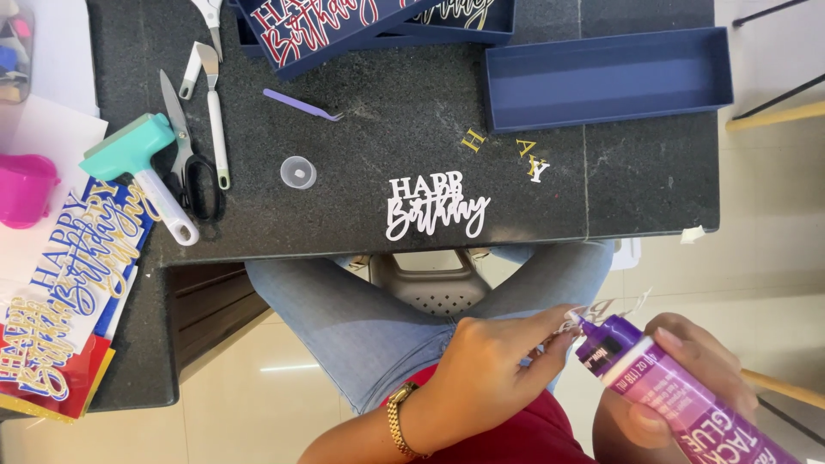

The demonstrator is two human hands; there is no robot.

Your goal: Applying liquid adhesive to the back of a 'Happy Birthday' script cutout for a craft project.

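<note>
- Purple glue bottle [679, 391] sits in the right hand [700, 365], fingers wrapped shut around its body, nozzle pointing up and left, low at the right, off the tabletop and over the lap.
- Left hand [494, 365], a gold watch [397, 418] at its wrist, pinches a small white cutout [593, 311] between thumb and fingertips, right at the bottle's nozzle.
- Both hands hover above the person's knees in blue jeans [361, 326], with a stool seat [430, 279] showing between the legs.
- On the dark speckled tabletop [653, 180], near its front edge, lies a white paper greeting cutout [434, 206].
- Just beyond it to the right lie loose gold and white letters [526, 159].
- An open, dark blue box [606, 77] rests at the far right of the tabletop; more blue boxes bearing lettering [378, 21] stand at the far edge.
- Left of the white cutout are a small clear cap [298, 172] and a lilac pick tool [301, 106].
- Further left lie scissors [189, 155], a white-handled spatula [215, 112] and a teal roller [137, 167].
- At the far left are a stack of coloured greeting cutouts [69, 292] and a pink container [24, 189].
</note>
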